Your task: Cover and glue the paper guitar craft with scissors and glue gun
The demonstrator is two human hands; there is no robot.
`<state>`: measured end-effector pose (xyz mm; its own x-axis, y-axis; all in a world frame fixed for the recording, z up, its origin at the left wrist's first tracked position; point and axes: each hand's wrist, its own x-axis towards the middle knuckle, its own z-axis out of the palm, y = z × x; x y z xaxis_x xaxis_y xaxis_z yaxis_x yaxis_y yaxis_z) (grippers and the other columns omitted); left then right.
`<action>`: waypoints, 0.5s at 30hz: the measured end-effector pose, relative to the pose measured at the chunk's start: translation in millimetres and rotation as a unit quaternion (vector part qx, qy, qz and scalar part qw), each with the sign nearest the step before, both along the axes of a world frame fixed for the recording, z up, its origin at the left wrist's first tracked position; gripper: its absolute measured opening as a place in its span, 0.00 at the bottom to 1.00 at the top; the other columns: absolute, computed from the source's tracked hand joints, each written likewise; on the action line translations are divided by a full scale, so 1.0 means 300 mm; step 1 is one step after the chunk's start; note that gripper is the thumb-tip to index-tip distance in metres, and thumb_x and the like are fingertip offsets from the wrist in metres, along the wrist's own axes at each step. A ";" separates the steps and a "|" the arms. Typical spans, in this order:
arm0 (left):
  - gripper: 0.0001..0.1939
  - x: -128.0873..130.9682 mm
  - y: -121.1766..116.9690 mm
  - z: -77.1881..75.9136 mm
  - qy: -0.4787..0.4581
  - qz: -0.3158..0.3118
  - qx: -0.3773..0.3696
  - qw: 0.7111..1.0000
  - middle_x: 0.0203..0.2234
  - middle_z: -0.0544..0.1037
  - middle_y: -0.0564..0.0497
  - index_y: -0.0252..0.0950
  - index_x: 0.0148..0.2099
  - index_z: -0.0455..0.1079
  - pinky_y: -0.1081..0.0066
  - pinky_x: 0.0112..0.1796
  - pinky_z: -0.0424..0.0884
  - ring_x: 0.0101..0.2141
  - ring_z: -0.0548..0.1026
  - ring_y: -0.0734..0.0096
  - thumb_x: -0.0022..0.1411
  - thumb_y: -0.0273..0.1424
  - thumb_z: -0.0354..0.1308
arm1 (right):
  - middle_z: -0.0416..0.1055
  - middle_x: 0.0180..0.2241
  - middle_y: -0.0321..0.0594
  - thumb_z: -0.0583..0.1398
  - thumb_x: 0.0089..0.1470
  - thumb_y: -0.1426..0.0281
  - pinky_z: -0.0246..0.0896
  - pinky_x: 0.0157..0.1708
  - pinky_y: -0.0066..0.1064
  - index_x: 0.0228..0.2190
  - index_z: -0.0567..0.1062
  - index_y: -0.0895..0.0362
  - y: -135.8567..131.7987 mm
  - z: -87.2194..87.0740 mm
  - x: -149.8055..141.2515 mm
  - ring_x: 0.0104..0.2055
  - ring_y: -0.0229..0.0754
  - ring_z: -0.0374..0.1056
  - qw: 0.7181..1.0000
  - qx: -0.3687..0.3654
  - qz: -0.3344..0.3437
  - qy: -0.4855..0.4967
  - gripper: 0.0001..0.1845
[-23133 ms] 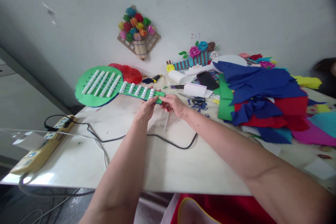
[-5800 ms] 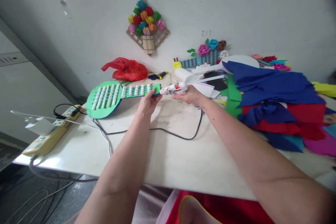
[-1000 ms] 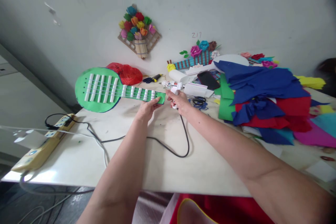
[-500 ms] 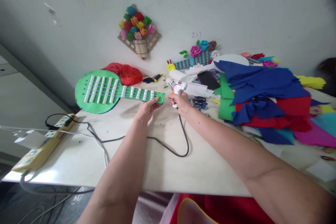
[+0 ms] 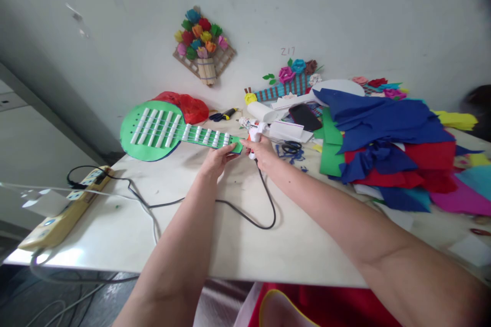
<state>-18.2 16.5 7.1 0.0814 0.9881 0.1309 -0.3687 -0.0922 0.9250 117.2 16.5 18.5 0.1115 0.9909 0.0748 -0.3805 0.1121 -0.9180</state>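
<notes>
A green toy guitar [image 5: 151, 150] with white bars and thin strings is held above the table, its round body to the left. My left hand [image 5: 218, 158] grips the end of its neck, thumb on top and fingers beneath. In my right hand [image 5: 264, 150] is a white glue gun [image 5: 258, 130] with an orange part, held upright just right of the neck's tip. My right fingertips are at the neck's tip; whether they touch it I cannot tell. From the gun's base a black cord [image 5: 268, 189] runs down to the table.
A yellow power strip [image 5: 65, 214] lies at the left table edge. Behind are a red plastic bag [image 5: 192, 107] and black-yellow pliers [image 5: 223, 114]. Black scissors [image 5: 291, 147], a phone [image 5: 305, 117] and heaped blue cloth [image 5: 383, 117] lie right. A flower craft [image 5: 207, 69] hangs on the wall.
The guitar has shifted slightly right and its body has tilted up a little. My right hand has moved left with the glue gun, closer to the neck's tip.
</notes>
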 end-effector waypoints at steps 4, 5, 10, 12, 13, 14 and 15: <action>0.14 -0.003 0.003 -0.004 0.009 -0.007 0.004 1.000 0.30 0.77 0.50 0.32 0.35 0.71 0.68 0.33 0.71 0.30 0.75 0.70 0.43 0.29 0.66 | 0.60 0.12 0.24 0.68 0.28 0.67 0.51 0.13 0.22 0.22 0.64 0.57 -0.011 0.008 -0.007 0.14 0.29 0.56 1.000 0.000 0.006 0.007 0.19; 0.14 -0.003 0.002 -0.004 0.010 -0.009 0.005 1.000 0.30 0.77 0.50 0.32 0.35 0.72 0.68 0.33 0.71 0.30 0.75 0.70 0.43 0.29 0.66 | 0.59 0.12 0.24 0.68 0.28 0.67 0.50 0.13 0.22 0.22 0.64 0.57 -0.013 0.010 -0.008 0.14 0.29 0.56 1.000 0.002 0.009 0.010 0.19; 0.14 0.005 -0.004 -0.002 0.021 -0.010 0.004 1.000 0.31 0.77 0.50 0.32 0.34 0.72 0.67 0.34 0.71 0.30 0.75 0.69 0.41 0.29 0.67 | 0.60 0.12 0.23 0.68 0.28 0.68 0.50 0.12 0.21 0.22 0.63 0.57 -0.012 0.006 -0.008 0.13 0.29 0.55 1.000 -0.009 0.001 0.007 0.20; 0.15 0.006 -0.002 0.000 0.029 -0.008 0.003 1.000 0.30 0.77 0.50 0.32 0.34 0.71 0.67 0.34 0.72 0.29 0.75 0.69 0.41 0.30 0.67 | 0.60 0.12 0.23 0.68 0.28 0.69 0.51 0.13 0.21 0.22 0.63 0.57 -0.008 0.001 -0.005 0.14 0.28 0.55 1.000 -0.016 -0.012 0.000 0.20; 0.16 0.005 0.000 0.002 0.031 -0.007 0.002 0.999 0.30 0.76 0.50 0.33 0.35 0.71 0.67 0.33 0.72 0.29 0.75 0.69 0.41 0.31 0.67 | 0.60 0.12 0.23 0.68 0.28 0.69 0.51 0.13 0.21 0.21 0.63 0.56 -0.005 -0.001 -0.004 0.14 0.28 0.56 1.000 -0.019 -0.020 0.000 0.20; 0.17 0.003 0.001 0.004 0.028 -0.009 -0.001 1.000 0.30 0.76 0.50 0.34 0.36 0.71 0.67 0.33 0.72 0.28 0.75 0.69 0.42 0.33 0.67 | 0.60 0.12 0.23 0.68 0.28 0.69 0.52 0.13 0.21 0.21 0.62 0.56 -0.002 -0.003 -0.002 0.14 0.28 0.56 0.999 -0.023 -0.027 0.003 0.20; 0.19 0.001 0.003 0.007 0.021 -0.010 -0.004 1.000 0.30 0.76 0.50 0.35 0.38 0.70 0.67 0.32 0.72 0.28 0.75 0.69 0.43 0.37 0.66 | 0.60 0.12 0.23 0.68 0.28 0.69 0.52 0.13 0.21 0.21 0.62 0.56 0.000 -0.004 0.001 0.14 0.28 0.56 0.999 -0.026 -0.032 0.008 0.20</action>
<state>-17.9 17.3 9.1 0.1070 0.9872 0.1181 -0.3314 -0.0765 0.9404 117.4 16.6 17.3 0.1754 0.9843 0.0216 -0.3895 0.0895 -0.9167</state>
